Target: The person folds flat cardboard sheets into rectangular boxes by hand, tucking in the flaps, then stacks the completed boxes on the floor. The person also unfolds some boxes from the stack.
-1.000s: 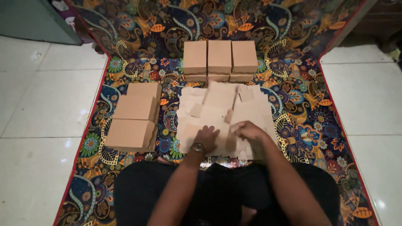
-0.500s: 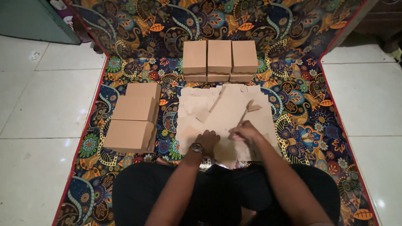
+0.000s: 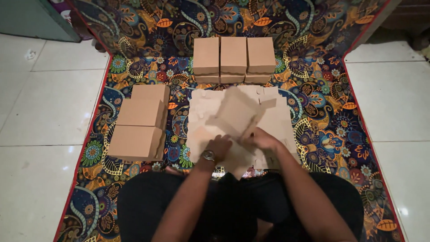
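Left hand [image 3: 218, 147] and right hand [image 3: 261, 138] gripping motion-blurred cardboard blank [image 3: 236, 112], fingertips hidden

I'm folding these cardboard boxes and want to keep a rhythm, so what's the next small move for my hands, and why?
Probably lift the raised flap fully upright and crease it along its base. Both the left hand and right hand sit on the near edge of the flat sheet, and the flap is blurred, only partly up. Folded boxes stand at the left, more at the back.
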